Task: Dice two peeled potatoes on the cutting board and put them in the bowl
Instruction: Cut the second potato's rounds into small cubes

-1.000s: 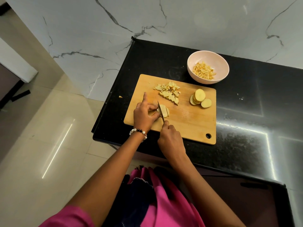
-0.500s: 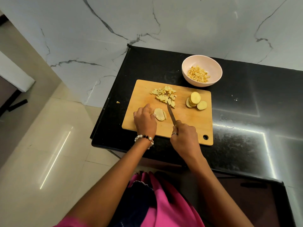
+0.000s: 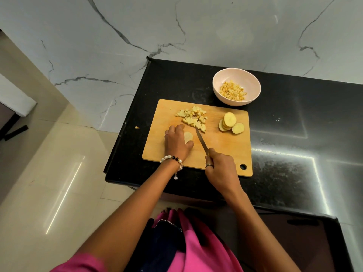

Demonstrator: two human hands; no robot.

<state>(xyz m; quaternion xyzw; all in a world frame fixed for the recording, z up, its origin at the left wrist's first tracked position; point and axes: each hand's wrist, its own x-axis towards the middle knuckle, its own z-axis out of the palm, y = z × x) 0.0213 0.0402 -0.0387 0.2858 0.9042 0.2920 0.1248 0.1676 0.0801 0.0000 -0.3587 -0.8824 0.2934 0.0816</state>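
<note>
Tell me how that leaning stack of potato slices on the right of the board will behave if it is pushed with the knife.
The potato slices lean on one another, so the stack would probably fan out or topple rather than slide as one. They look like flat discs, so rolling seems unlikely. Their cut faces look moist, so they may stick a little to the wooden cutting board or to the knife.

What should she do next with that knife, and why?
Probably bring the knife down through the potato slices that the left hand holds on the cutting board. The right hand grips the knife with its blade lying just beside them, and they are still whole, unlike the diced pile.
</note>
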